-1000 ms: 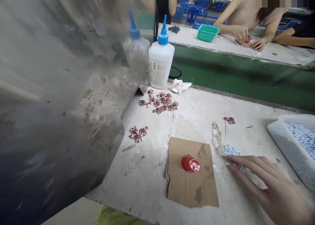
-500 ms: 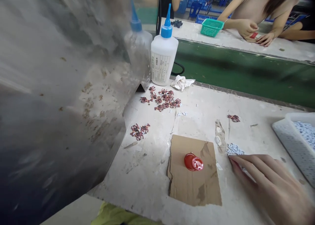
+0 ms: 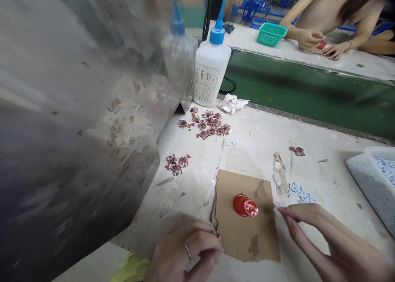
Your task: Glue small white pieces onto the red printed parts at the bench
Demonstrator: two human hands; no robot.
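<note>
My left hand [image 3: 188,251], with a ring on one finger, is closed in a pinch beside the left edge of a cardboard piece [image 3: 234,241]. A bit of a small reddish-brown figure [image 3: 217,234] shows at its fingertips; the fingers hide the rest. On the cardboard lies a small red container [image 3: 246,206] with a glossy surface. To the right of the cardboard, my right hand [image 3: 333,241] has thumb and forefinger pressed together. What it holds, if anything, is too small to make out. Just beyond it lies a pile of small white-and-blue pieces [image 3: 300,192].
Reddish-brown figures [image 3: 211,123] lie in groups near a glue bottle [image 3: 212,59] and crumpled tissue [image 3: 233,103]. A metal panel [image 3: 92,109] blocks the left side. A white bin [image 3: 367,179] stands right. Across the green divider [image 3: 293,80], people work by a green basket [image 3: 271,34].
My left hand has come into view from below, pinching a small figure. My right hand has moved left, off the white-and-blue pile towards the cardboard. The view has shifted slightly.
</note>
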